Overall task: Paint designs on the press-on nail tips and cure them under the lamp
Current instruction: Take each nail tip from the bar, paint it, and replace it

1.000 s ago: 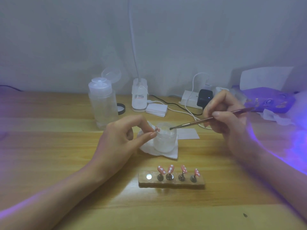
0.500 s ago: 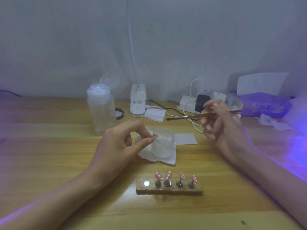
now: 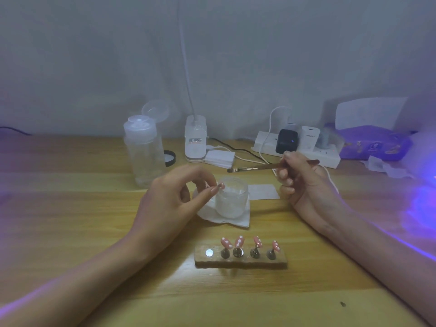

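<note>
Roughly midway, by the look of it. At 6 o'clock from the frosted jar, a wooden holder on the tabletop with four pink nail tips upright on metal pegs, each already dotted in white. At the holder's 9 o'clock end, a bare metal disc, apparently the seat for a fifth peg.

Left hand: thumb and forefinger closed in a narrow pinch on a small pinkish tip, held just at the jar's 10 o'clock rim, the other fingers loosely curled. Too small to tell whether painted or not.

Right hand, at 2 o'clock from the jar: fingers wrapped round a thin brush, shaft near level, working end pointing toward 9 o'clock, above and behind the jar, apart from both jar and pinched tip. Under the jar, a folded white tissue.

Judged done: the dotted design on the four mounted tips. Judged in hand: the fifth one, with the brush not yet on it. Probably left: painting that tip, seating it on the bare disc, then curing. Curing of the four: impossible to tell.

At 3 o'clock, a violet glow across the tabletop, likely from the curing lamp, the lamp itself out of view. Further back: a clear pump bottle at 10 o'clock, a white desk-lamp base at 12, a power strip at 1, a purple packet at 2.
</note>
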Action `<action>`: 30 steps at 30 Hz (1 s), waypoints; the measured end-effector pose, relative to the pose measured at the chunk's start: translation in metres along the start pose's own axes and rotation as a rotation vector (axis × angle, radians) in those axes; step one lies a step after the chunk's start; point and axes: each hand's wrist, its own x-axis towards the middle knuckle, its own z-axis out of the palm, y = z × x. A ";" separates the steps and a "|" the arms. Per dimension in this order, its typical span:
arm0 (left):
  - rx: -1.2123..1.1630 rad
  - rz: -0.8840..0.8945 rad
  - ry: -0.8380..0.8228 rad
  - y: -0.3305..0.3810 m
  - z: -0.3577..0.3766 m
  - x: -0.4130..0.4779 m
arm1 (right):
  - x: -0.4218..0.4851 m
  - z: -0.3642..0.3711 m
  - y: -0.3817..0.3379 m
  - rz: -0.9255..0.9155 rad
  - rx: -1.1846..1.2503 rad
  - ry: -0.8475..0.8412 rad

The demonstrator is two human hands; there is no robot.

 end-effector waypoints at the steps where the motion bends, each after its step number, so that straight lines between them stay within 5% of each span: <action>1: -0.008 -0.005 -0.004 0.000 0.000 0.000 | 0.000 0.000 0.000 -0.012 -0.020 0.008; 30: -0.066 -0.013 -0.039 0.002 -0.002 0.001 | -0.003 0.004 0.003 -0.090 -0.148 -0.058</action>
